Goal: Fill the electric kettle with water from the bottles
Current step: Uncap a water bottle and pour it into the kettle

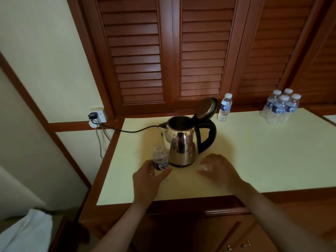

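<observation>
One open kettle (181, 140), left fingers (164, 174) curled round one bottle (160, 161), right fingers (211, 160) spread, lone bottle (225, 110), cluster of four bottles (280, 110).

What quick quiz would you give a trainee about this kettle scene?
1. True or false: the kettle has its lid open.
2. The cluster of four bottles stands: A left of the kettle, B right of it, C inside it.
3. Which hand grips a bottle?
Key: 1 true; 2 B; 3 the left hand.
</observation>
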The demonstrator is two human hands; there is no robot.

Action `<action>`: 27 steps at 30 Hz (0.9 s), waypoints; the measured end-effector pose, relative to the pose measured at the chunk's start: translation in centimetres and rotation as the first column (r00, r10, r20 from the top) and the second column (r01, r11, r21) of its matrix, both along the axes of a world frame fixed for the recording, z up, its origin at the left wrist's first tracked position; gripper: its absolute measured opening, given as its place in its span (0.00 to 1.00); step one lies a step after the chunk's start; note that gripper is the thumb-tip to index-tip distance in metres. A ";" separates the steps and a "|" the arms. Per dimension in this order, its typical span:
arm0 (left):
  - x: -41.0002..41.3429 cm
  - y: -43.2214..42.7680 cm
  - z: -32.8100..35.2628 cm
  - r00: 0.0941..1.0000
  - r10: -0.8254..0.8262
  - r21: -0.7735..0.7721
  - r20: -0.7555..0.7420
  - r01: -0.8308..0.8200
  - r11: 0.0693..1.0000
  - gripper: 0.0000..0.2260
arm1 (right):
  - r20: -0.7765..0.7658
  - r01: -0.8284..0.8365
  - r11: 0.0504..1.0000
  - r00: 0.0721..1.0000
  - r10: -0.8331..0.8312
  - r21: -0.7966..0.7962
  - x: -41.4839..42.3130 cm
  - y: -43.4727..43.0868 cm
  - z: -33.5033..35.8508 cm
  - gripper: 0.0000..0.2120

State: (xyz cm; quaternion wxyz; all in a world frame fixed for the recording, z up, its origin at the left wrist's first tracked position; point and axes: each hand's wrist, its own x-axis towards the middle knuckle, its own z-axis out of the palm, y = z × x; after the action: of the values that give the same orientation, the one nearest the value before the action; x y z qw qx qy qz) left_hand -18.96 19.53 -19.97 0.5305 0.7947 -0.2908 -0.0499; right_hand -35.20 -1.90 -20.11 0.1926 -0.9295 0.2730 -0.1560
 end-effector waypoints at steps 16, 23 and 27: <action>2.3 0.2 2.5 0.997 0.058 -0.128 0.057 -0.050 0.990 0.15 | 0.189 0.032 0.990 0.982 -0.006 -0.136 0.2 -1.1 -4.7 0.18; 6.7 -1.3 9.5 0.924 0.079 -0.018 0.373 -0.078 0.997 0.19 | 0.224 0.064 0.992 0.974 -0.038 -0.111 0.1 -0.8 -4.4 0.15; 8.8 -2.3 11.5 0.847 0.014 0.078 0.531 -0.066 0.995 0.24 | 0.225 0.069 0.994 0.973 -0.047 -0.090 0.0 -1.0 -4.7 0.20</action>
State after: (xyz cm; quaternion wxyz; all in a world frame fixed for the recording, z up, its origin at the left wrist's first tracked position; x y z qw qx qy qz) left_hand -10.15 17.27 -8.48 0.3930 0.8075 -0.4065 0.1683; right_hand -35.15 -2.92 -24.76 0.1719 -0.9062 0.2687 -0.2776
